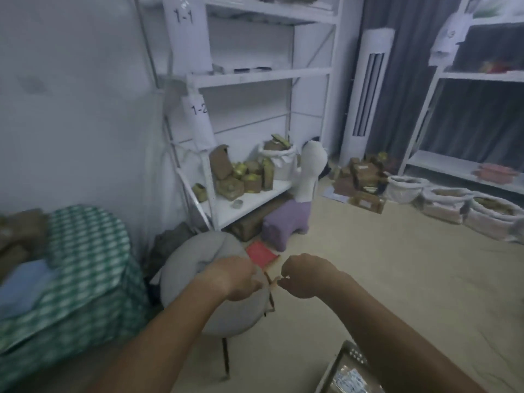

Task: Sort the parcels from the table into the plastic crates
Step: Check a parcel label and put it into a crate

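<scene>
One crate (344, 367) sat at 5 o'clock, a parcel (349, 379) inside. Two hands: left hand (236, 279) and right hand (307, 275) both curled, grip contents unclear from blur. Boxes (241, 177) filled shelf (255, 199) at 12 o'clock.

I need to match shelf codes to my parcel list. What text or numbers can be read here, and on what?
"1-1": paper sign on the upper post of the left shelf rack.
"1-2": paper sign lower on that rack, its last digit partly cut off.
Paper sign on the right rack: too blurred to be sure.
Labels on the parcels: too small to read.
</scene>
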